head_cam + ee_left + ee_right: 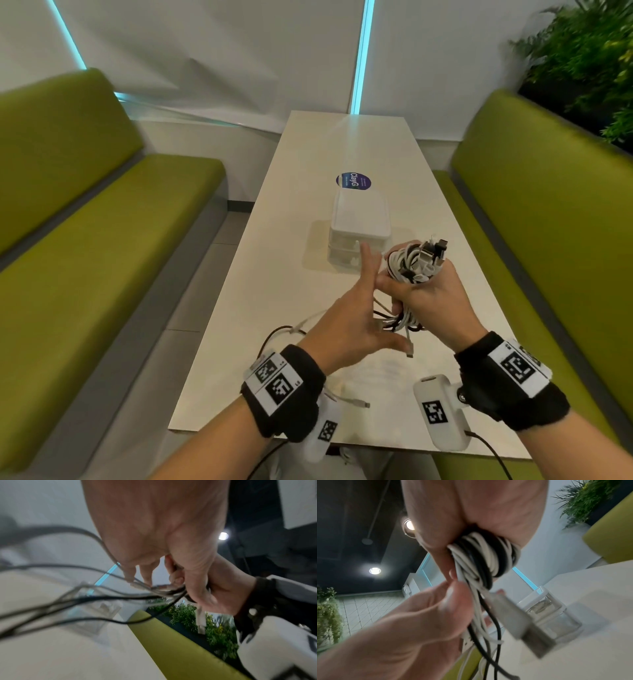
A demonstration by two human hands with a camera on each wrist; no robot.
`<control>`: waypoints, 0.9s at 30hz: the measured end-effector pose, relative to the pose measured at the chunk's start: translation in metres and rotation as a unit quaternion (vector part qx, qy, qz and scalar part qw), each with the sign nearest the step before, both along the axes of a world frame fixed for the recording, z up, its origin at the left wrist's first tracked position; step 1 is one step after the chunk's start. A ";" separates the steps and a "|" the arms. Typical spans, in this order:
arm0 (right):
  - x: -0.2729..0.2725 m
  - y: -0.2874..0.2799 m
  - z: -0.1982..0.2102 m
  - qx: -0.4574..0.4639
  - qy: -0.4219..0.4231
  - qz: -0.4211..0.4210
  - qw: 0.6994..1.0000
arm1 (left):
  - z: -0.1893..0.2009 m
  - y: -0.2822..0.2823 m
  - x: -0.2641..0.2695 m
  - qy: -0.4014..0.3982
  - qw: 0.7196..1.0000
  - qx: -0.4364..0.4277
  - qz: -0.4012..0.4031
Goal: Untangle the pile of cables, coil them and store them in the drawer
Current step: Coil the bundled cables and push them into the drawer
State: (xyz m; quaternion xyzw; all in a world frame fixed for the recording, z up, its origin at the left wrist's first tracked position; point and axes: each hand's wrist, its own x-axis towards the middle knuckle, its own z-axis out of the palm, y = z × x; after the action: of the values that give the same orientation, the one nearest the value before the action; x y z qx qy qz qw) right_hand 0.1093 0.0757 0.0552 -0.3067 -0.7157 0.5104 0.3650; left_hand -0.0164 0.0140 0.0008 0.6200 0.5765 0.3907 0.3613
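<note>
From the head camera, the job looks roughly midway. In the lower middle of the frame the right hand [431,291] is closed around a thick bundle of cables [416,263], white and black loops with several plugs sticking out of the top. Loose tails hang from under the fist and trail across the table [274,274] toward the lower left, so the coiling is not finished. The small drawer box [359,233] stands just beyond the hands at mid-frame; whether a drawer is pulled out cannot be told. Nothing appears stored yet. The left hand [346,318] sits just left of the bundle, forefinger stretched up, the other fingers spread among the hanging strands.

In the left wrist view the left hand fills the top centre, its fingers bent down onto a few thin strands at mid-frame, seemingly pinching them; the blur leaves this unsure. The strands fan out to the left edge.

In the right wrist view the right hand at the top clamps the wound loops at centre. A plug [522,623] dangles toward the lower right, and the left thumb presses the hanging strands from the left.
</note>
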 end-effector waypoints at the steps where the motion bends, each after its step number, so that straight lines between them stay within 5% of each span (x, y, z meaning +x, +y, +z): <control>1: 0.000 0.000 -0.001 0.005 0.011 -0.008 1.000 | -0.002 0.002 0.001 -0.035 0.999 -0.015 -0.011; 9: 0.005 0.008 -0.008 -0.082 0.067 0.023 0.994 | -0.001 0.000 -0.014 0.150 0.978 -0.051 -0.138; 15: 0.000 0.004 -0.005 0.035 -0.138 0.103 0.984 | 0.001 -0.003 -0.029 0.168 0.965 -0.067 -0.189; 19: -0.012 -0.005 -0.010 0.102 -0.269 0.125 0.950 | 0.000 0.000 -0.038 0.212 0.965 -0.096 -0.119; 23: -0.011 -0.009 -0.016 0.069 -0.295 0.135 0.943 | 0.002 -0.003 -0.047 0.234 0.960 -0.087 -0.129; 27: -0.013 -0.010 -0.014 0.073 -0.326 0.156 0.930 | 0.004 -0.001 -0.048 0.164 0.972 -0.122 -0.114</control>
State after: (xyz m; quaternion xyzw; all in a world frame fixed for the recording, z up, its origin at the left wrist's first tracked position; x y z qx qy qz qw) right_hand 0.0966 0.0661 0.0416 -0.3132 -0.8695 0.3789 0.0488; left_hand -0.0646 0.0130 0.0045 0.6885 0.5969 0.1669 0.3766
